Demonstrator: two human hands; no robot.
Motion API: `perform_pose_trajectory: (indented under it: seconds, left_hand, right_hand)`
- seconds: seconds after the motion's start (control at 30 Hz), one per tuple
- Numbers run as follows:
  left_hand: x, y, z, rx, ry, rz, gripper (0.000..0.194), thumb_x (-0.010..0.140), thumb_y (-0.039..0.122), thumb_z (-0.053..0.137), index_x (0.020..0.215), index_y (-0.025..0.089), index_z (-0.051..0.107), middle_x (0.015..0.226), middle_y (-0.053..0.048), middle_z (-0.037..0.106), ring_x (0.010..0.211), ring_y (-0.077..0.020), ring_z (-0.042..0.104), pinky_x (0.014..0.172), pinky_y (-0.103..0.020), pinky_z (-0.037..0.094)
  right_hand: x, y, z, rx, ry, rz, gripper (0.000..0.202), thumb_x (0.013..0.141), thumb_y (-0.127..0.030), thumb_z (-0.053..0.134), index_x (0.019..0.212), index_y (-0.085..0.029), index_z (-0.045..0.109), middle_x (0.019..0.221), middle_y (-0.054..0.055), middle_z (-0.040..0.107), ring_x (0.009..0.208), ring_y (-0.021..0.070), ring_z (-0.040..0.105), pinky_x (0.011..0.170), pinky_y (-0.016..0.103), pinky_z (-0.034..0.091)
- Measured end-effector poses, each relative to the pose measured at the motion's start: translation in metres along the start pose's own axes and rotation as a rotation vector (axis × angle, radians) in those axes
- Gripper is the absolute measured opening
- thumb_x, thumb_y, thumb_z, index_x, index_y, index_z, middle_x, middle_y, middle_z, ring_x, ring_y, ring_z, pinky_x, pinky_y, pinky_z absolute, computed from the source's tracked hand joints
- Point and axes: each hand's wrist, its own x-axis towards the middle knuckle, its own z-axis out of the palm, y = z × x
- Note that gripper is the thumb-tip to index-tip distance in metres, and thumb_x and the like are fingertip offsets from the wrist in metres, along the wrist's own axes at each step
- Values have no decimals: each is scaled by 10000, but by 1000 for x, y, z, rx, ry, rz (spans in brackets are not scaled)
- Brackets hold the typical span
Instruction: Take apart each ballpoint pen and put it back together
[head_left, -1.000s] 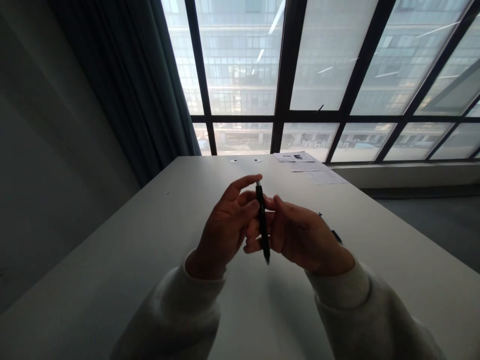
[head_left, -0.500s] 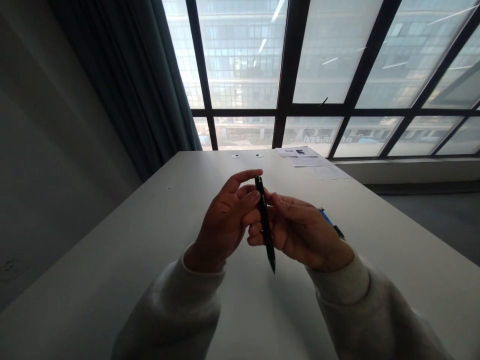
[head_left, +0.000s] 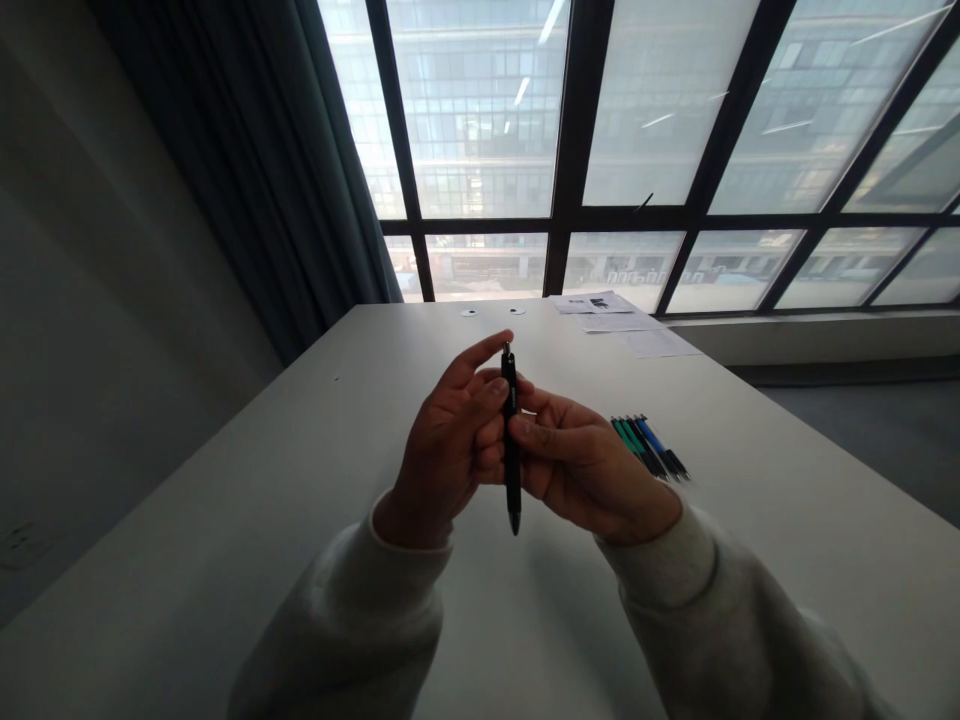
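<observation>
A black click pen (head_left: 511, 440) is held nearly upright between both hands above the table, with its button at the top and its tip downward. My left hand (head_left: 450, 430) pinches the upper barrel between thumb and fingers. Its index fingertip reaches over the button; whether it touches I cannot tell. Lower on the barrel, my right hand (head_left: 581, 450) grips with thumb and fingers. Several pens (head_left: 646, 448), some green, blue or black, lie side by side on the table just beyond my right hand.
The white table (head_left: 262, 520) stretches toward the window. Sheets of paper (head_left: 607, 312) lie at its far right edge, and two small white discs (head_left: 469, 313) with dark spots are at the far edge. A dark curtain (head_left: 285, 180) hangs at the left.
The pen has turned from tilted to nearly upright and shifted slightly left. Its button now shows below my left index finger. My right hand has moved left, uncovering more of the pens.
</observation>
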Motion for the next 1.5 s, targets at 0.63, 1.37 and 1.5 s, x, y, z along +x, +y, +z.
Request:
perform_pose_trajectory:
  seconds: [0.63, 1.37, 1.5]
  left_hand:
    - [0, -1, 0, 30, 34, 33, 282, 908, 206, 625, 1190, 221, 628, 923, 4, 654, 369, 45, 356, 324, -50, 347]
    - [0, -4, -8, 154, 107, 62, 382, 914, 264, 628, 1290, 314, 585, 959, 1, 679, 478, -21, 480, 414, -123, 422]
    - [5, -9, -15, 175, 222, 141, 393, 902, 271, 641, 1290, 297, 581, 972, -18, 689, 811, -124, 636, 663, -203, 525]
  right_hand:
    - [0, 0, -1, -36, 8, -5, 261, 861, -141, 676, 1114, -139, 608, 898, 41, 754, 794, 145, 727, 843, 319, 579]
    - [-2, -3, -8, -408, 36, -88, 154, 933, -281, 621, 971, -142, 676, 891, 39, 699, 778, 132, 664, 801, 318, 549]
    - [-6, 0, -13, -791, 160, -77, 227, 919, -372, 628, 987, -163, 688, 841, 34, 678, 712, 137, 612, 681, 288, 511]
